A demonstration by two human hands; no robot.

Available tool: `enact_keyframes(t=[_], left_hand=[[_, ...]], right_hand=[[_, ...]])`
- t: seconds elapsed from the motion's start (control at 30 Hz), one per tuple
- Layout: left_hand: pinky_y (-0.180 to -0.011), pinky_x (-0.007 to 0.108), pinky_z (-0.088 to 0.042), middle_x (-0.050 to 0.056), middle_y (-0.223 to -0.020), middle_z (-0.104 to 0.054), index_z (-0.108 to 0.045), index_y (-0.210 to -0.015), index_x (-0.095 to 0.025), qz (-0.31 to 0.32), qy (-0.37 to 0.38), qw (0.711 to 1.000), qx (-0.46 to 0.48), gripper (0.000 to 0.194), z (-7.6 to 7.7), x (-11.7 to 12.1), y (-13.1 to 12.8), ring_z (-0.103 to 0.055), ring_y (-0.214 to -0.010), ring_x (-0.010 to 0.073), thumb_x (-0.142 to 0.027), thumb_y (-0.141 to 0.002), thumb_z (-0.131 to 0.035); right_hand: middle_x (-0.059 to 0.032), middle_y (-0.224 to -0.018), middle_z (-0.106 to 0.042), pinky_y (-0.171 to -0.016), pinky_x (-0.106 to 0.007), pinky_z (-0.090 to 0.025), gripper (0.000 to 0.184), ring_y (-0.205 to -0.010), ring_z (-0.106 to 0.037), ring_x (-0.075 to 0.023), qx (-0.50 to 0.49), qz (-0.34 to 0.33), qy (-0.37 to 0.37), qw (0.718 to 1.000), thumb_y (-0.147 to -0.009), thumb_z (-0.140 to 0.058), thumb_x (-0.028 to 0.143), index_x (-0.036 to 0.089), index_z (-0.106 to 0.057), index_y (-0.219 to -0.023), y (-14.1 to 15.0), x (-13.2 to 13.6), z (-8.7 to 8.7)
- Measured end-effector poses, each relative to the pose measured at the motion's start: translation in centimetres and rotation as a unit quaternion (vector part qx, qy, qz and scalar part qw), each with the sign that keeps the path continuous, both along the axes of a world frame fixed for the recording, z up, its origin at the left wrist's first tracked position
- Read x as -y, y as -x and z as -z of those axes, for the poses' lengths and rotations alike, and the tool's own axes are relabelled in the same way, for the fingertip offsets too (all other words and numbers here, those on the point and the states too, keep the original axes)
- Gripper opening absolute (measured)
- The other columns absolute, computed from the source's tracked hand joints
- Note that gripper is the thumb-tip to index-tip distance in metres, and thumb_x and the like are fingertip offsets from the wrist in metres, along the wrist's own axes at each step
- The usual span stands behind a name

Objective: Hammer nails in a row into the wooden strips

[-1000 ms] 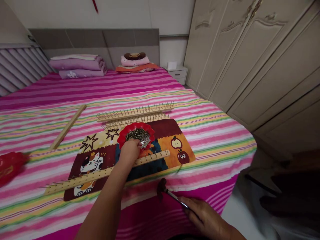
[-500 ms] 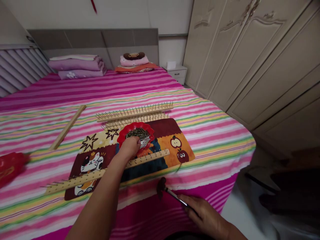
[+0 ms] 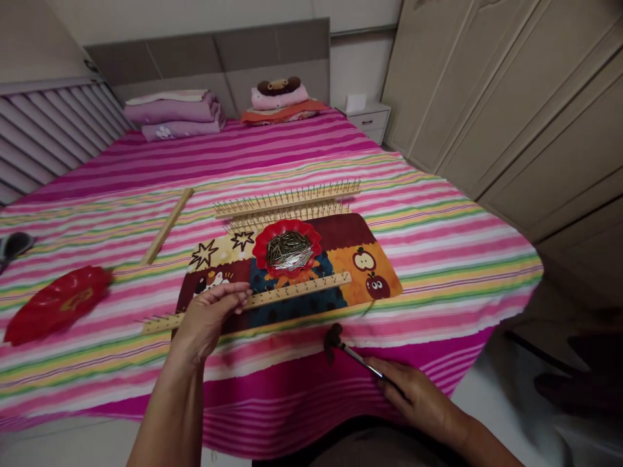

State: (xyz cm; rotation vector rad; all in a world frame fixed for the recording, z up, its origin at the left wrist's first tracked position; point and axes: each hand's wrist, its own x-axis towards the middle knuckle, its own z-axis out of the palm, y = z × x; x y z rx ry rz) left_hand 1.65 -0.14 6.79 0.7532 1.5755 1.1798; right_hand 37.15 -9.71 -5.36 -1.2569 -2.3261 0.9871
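Observation:
My left hand (image 3: 211, 318) is over the near wooden strip (image 3: 296, 290), its thumb and fingertips pinched together close to the nails standing in the wood. Whatever sits in that pinch is too small to make out. A hammer (image 3: 357, 360) is gripped by its handle in my right hand (image 3: 413, 395), at the near edge of the bed; its dark head points up and left. Behind the near strip, a red scalloped bowl (image 3: 261, 256) full of loose nails (image 3: 289, 250) rests on a patterned mat (image 3: 341, 233).
Two wooden strips bristling with nails (image 3: 287, 202) lie beyond the bowl. To the left are a bare wooden strip (image 3: 168, 227) and a red scalloped tray (image 3: 58, 305). Everything lies on a striped bedsheet (image 3: 438, 233); folded bedding (image 3: 175, 113) is by the headboard, and wardrobes (image 3: 487, 97) stand right.
My left hand has left the nail bowl and moved toward me and left, to the near strip. The right hand still holds the hammer. The whole view has shifted.

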Motion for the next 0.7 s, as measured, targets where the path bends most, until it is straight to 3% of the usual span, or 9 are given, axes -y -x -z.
enact_keyframes(t=[0.1, 0.23, 0.47, 0.6, 0.7], left_hand=[[-0.049, 0.015, -0.045, 0.004, -0.066, -0.070, -0.073, -0.073, -0.013, -0.029, 0.005, 0.999, 0.020, 0.045, 2.0, 1.2, 0.2, -0.058, -0.053, 0.0079, -0.030, -0.034, -0.088], [-0.055, 0.017, -0.051, 0.006, -0.073, -0.072, -0.073, -0.078, -0.014, -0.043, -0.008, 0.997, 0.065, 0.048, 3.7, 2.1, -0.1, -0.064, -0.064, 0.0122, -0.030, -0.035, -0.089], [-0.060, 0.021, -0.055, 0.005, -0.074, -0.072, -0.073, -0.080, -0.014, -0.049, -0.021, 0.995, 0.084, 0.049, 4.7, 2.3, -1.1, -0.066, -0.069, 0.0148, -0.032, -0.038, -0.089], [-0.049, 0.014, -0.047, 0.002, -0.071, -0.070, -0.073, -0.079, -0.014, -0.086, -0.035, 0.995, 0.046, 0.047, 5.3, 1.8, -1.6, -0.057, -0.057, 0.0067, -0.037, -0.040, -0.088], [-0.053, 0.015, -0.049, 0.003, -0.077, -0.071, -0.073, -0.077, -0.014, -0.112, -0.047, 0.992, 0.028, 0.046, 5.9, 1.3, -2.0, -0.059, -0.063, 0.0074, -0.038, -0.040, -0.086]], right_hand=[[-0.0126, -0.121, -0.067, -0.087, -0.038, -0.054, 0.040, -0.103, -0.066, -0.0247, 0.010, -0.007, 0.005, 1.000, -0.096, -0.038, 0.025, 0.019, -0.052, -0.134, 0.0, 0.0, 0.3], [-0.0125, -0.121, -0.067, -0.088, -0.038, -0.054, 0.040, -0.104, -0.066, -0.0249, 0.013, -0.004, 0.000, 1.000, -0.095, -0.039, 0.024, 0.019, -0.053, -0.133, 0.0, 0.0, 0.3], [-0.0124, -0.120, -0.068, -0.087, -0.036, -0.055, 0.041, -0.102, -0.067, -0.0243, 0.003, 0.006, 0.000, 1.000, -0.095, -0.041, 0.025, 0.018, -0.054, -0.133, 0.0, 0.1, 0.1], [-0.0133, -0.122, -0.067, -0.090, -0.036, -0.054, 0.042, -0.106, -0.066, -0.0250, 0.008, 0.003, 0.007, 1.000, -0.094, -0.042, 0.024, 0.017, -0.055, -0.133, 0.0, 0.0, 0.1], [-0.0152, -0.123, -0.066, -0.093, -0.036, -0.053, 0.044, -0.110, -0.064, -0.0257, 0.013, 0.003, 0.010, 1.000, -0.092, -0.041, 0.020, 0.013, -0.056, -0.132, -0.1, 0.0, 0.2]])
